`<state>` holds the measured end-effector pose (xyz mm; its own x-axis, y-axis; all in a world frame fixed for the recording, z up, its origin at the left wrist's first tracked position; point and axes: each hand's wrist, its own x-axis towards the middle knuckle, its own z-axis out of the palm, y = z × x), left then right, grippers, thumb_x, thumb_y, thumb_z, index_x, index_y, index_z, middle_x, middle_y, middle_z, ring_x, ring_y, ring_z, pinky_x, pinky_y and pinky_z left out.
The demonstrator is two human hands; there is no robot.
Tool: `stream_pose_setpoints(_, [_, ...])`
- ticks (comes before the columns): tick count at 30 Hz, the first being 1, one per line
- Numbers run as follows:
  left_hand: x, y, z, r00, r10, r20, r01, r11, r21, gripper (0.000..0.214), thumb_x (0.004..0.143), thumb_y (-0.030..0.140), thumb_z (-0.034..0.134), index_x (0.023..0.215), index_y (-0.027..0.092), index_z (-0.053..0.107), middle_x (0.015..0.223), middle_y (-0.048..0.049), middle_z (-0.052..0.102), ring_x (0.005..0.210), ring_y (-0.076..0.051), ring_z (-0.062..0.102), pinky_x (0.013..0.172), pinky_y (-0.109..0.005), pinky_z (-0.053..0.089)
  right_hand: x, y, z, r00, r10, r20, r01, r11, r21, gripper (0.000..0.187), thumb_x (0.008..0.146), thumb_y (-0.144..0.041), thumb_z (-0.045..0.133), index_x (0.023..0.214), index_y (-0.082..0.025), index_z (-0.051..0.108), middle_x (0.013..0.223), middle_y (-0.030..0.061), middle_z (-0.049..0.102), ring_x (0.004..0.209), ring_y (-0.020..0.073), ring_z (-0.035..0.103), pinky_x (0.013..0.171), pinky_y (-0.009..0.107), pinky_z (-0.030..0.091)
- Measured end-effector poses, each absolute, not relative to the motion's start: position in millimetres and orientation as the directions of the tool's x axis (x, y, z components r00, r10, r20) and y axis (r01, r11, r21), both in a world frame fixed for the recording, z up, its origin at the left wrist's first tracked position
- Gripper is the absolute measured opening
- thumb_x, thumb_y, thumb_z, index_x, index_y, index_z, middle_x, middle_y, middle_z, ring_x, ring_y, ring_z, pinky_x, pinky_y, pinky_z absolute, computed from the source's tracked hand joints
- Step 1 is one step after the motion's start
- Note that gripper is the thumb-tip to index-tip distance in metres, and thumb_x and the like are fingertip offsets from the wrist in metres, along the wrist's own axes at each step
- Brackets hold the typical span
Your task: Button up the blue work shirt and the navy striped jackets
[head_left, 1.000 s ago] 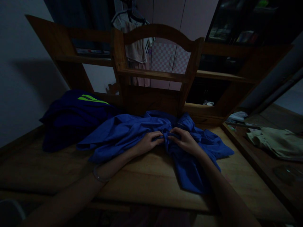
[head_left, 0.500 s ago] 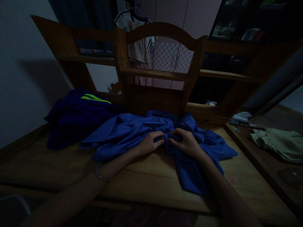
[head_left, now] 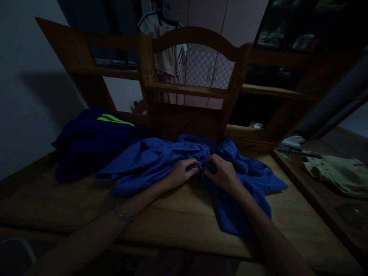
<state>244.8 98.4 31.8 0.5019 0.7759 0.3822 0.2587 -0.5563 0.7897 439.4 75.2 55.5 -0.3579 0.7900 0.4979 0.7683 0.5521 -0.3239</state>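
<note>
A blue shirt (head_left: 152, 163) lies crumpled on a wooden table (head_left: 178, 222) in dim light. My left hand (head_left: 181, 173) is closed on the shirt's front edge near a small button. My right hand (head_left: 222, 174) pinches the facing edge of the same shirt right next to it, fingertips almost touching the left hand's. A bracelet sits on my left wrist (head_left: 122, 211).
A dark blue garment with green stripes (head_left: 92, 138) is piled at the back left. A wooden shelf unit (head_left: 195, 92) rises behind the table. A pale garment (head_left: 336, 172) lies on a surface to the right. Clothes hang in the background.
My right hand's fingers have curled further over the fabric fold and shifted slightly left toward the left hand. The shirt has barely moved.
</note>
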Motion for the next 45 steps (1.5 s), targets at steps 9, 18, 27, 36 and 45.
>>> stream_pose_setpoints(9, [245.3,101.6,32.0,0.396,0.834,0.385,0.245,-0.5,0.831,0.026,0.091,0.03,0.045,0.113,0.022,0.058,0.107,-0.0008,0.063,0.103,-0.017,0.057,0.093,-0.028,0.041,440.1,77.0,51.8,-0.22,0.826,0.519,0.888,0.39,-0.244,0.019,0.087,-0.028,0.047,0.103,-0.02,0.052,0.075,0.0017,0.066,0.065,0.0186,0.065,0.058,0.025,0.039])
stream_pose_setpoints(18, [246.1,101.4,36.2,0.41,0.84,0.357,0.156,-0.45,0.879,0.028,0.089,0.038,0.049,0.102,0.017,0.062,0.102,-0.003,0.064,0.1,-0.019,0.057,0.091,-0.027,0.042,438.7,75.8,49.5,-0.21,0.82,0.532,0.904,0.371,-0.214,0.02,0.089,-0.032,0.046,0.101,-0.021,0.058,0.073,0.0017,0.069,0.064,0.0186,0.067,0.055,0.024,0.037])
stream_pose_setpoints(27, [245.2,107.2,31.3,0.403,0.847,0.347,0.107,-0.42,0.901,0.029,0.085,0.037,0.056,0.098,0.013,0.067,0.098,-0.0056,0.067,0.094,-0.02,0.06,0.086,-0.026,0.044,435.7,72.5,53.3,-0.202,0.817,0.54,0.865,0.407,-0.293,0.026,0.09,-0.041,0.046,0.103,-0.02,0.054,0.078,0.002,0.069,0.069,0.0179,0.066,0.059,0.023,0.038])
stream_pose_setpoints(36, [244.4,110.7,27.4,0.379,0.851,0.363,0.132,-0.438,0.889,0.023,0.081,0.028,0.06,0.097,0.013,0.068,0.098,-0.0055,0.069,0.097,-0.02,0.062,0.088,-0.026,0.045,433.5,65.1,58.9,-0.395,0.803,0.445,0.745,0.564,-0.355,0.026,0.09,-0.035,0.049,0.112,-0.022,0.049,0.088,0.0025,0.067,0.073,0.0166,0.066,0.062,0.022,0.04])
stream_pose_setpoints(45, [244.2,109.5,27.6,0.415,0.82,0.394,0.132,-0.482,0.866,0.024,0.083,0.029,0.059,0.099,0.014,0.068,0.1,-0.0049,0.069,0.096,-0.019,0.062,0.088,-0.025,0.045,433.6,66.2,57.9,-0.393,0.825,0.407,0.755,0.542,-0.37,0.027,0.091,-0.036,0.048,0.115,-0.023,0.048,0.09,0.0029,0.067,0.077,0.0176,0.066,0.065,0.023,0.042])
